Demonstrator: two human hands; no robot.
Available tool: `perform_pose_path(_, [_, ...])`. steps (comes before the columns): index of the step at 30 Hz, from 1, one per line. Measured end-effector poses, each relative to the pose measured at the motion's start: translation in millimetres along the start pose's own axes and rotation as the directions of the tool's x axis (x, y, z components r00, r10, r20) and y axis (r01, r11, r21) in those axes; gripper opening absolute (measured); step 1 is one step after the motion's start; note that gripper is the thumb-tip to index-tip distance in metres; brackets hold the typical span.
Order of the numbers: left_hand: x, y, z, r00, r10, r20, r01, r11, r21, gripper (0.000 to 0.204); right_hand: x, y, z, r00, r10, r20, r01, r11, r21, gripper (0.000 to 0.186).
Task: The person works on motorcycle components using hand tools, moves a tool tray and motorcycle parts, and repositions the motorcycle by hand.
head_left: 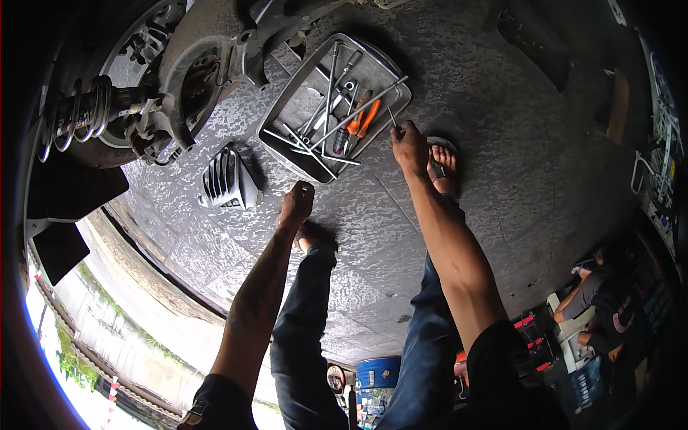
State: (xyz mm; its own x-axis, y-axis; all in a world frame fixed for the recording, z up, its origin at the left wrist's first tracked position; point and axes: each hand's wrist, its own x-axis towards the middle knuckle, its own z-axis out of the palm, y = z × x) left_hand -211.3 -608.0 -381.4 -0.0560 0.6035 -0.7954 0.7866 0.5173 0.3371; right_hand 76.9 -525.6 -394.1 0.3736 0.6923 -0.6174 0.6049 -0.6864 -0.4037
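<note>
My right hand (410, 149) is closed round a thin metal rod (392, 116), whose narrow end points up beside the tray's right corner; its other end is hidden in my fingers. My left hand (296, 204) is closed just below the near edge of the grey tray (276, 109), with a small pale spot showing at the fingers; what it holds, if anything, I cannot make out. In the tray lie several long metal wrenches (331, 89), orange-handled pliers (369, 118) and a dark-handled screwdriver (340, 140).
A grey slatted plastic cover (228, 179) lies on the patterned floor, left of the tray. Motorcycle parts with a coil spring (92, 115) fill the upper left. A blue drum (378, 373) stands behind my legs. Another person (609, 308) is at the lower right.
</note>
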Motion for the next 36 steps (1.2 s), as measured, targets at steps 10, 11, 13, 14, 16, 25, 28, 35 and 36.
perform_pose_path(10, [-13.6,-5.3,-10.5,0.986,-0.141,0.091,0.15,0.983,-0.109,0.028,22.7,-4.1,-11.1,0.978,-0.152,-0.139,0.147,0.988,-0.049,0.022])
perform_pose_path(11, [-17.3,-1.9,-17.9,0.993,-0.098,0.069,0.103,0.991,-0.081,0.025,18.4,-6.8,-14.1,0.982,-0.145,-0.117,0.139,0.989,-0.058,0.023])
perform_pose_path(13, [-36.5,19.1,-29.3,1.0,-0.009,-0.008,0.009,1.0,-0.008,0.023,1.5,-7.2,-25.0,0.987,-0.155,-0.037,0.153,0.987,-0.047,0.024])
perform_pose_path(14, [-48.2,33.7,-35.2,0.993,0.086,-0.077,-0.08,0.994,0.075,0.022,-14.0,-4.0,-30.3,0.984,-0.175,0.021,0.175,0.984,-0.024,0.024])
perform_pose_path(16, [-79.4,73.4,-53.9,0.979,0.181,-0.089,-0.176,0.983,0.061,0.021,-60.9,-12.5,-50.8,0.951,-0.306,0.052,0.302,0.95,0.076,0.025])
perform_pose_path(25, [-243.8,207.0,-59.9,0.728,0.657,0.197,-0.66,0.595,0.458,0.025,-218.9,-20.1,-204.5,0.668,-0.559,0.492,0.408,0.827,0.387,0.029])
perform_pose_path(28, [-299.1,260.4,-51.0,0.683,0.653,0.328,-0.727,0.564,0.391,0.015,-251.2,-13.8,-293.9,0.718,-0.615,0.328,0.451,0.769,0.453,0.033])
perform_pose_path(35, [-390.5,315.7,19.7,0.579,0.377,0.723,-0.14,0.92,-0.367,0.032,-339.3,83.6,-329.4,0.838,-0.537,-0.102,0.48,0.634,0.606,0.025])
perform_pose_path(36, [-388.0,291.5,31.0,0.547,0.446,0.709,-0.264,0.895,-0.359,0.032,-352.7,76.4,-339.6,0.826,-0.549,-0.127,0.5,0.611,0.614,0.025])
